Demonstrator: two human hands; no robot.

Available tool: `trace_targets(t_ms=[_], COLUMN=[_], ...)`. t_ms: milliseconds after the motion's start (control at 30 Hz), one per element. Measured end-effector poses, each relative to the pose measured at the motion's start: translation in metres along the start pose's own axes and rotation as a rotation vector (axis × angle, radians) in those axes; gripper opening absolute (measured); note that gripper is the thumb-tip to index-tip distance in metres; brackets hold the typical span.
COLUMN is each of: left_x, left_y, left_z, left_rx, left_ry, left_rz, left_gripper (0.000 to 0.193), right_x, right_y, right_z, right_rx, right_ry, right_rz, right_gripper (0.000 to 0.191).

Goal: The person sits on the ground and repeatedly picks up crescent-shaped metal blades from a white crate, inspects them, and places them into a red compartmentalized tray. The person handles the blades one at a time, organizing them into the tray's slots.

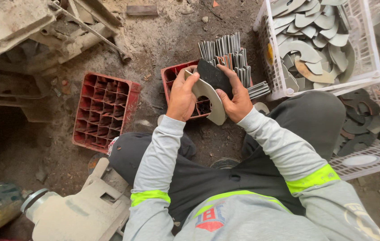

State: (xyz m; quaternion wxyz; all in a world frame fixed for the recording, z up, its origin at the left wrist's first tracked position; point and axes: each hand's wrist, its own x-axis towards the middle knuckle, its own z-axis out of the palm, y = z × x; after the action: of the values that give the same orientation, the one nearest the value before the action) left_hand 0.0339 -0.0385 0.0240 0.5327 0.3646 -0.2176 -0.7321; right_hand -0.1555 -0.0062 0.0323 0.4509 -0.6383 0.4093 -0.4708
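Note:
My left hand (182,94) grips a pale curved flat metal plate (212,103) by its left edge. My right hand (236,97) presses a dark, rough curved pad (212,75) against the upper face of that plate, so both hands hold the pair together. They hover over a red compartment crate (170,76) that holds several upright assembled pieces (230,56) packed in rows.
A second red compartment crate (105,109) lies on the dirt floor to the left. A white basket (364,49) of pale curved plates stands at upper right, and another white basket (377,156) with dark pads is beside my right knee. Machinery (42,31) sits at upper left and lower left.

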Motion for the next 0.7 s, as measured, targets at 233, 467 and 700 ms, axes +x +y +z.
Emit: trace_targets(t_ms=[233, 467, 700], left_x=[-0.005, -0.010, 0.003], left_y=[-0.014, -0.017, -0.009], left_z=[0.012, 0.030, 0.010], left_rx=[0.144, 0.309, 0.026], left_ry=[-0.049, 0.061, 0.044], left_rz=[0.150, 0.045, 0.095], left_gripper=[0.029, 0.048, 0.042], right_x=[-0.010, -0.009, -0.003], right_y=[-0.005, -0.013, -0.008], right_z=[0.007, 0.007, -0.005], right_rx=[0.349, 0.104, 0.104], right_ry=[-0.074, -0.103, -0.104], right_rz=[0.336, 0.191, 0.077], right_gripper=[0.042, 0.053, 0.054])
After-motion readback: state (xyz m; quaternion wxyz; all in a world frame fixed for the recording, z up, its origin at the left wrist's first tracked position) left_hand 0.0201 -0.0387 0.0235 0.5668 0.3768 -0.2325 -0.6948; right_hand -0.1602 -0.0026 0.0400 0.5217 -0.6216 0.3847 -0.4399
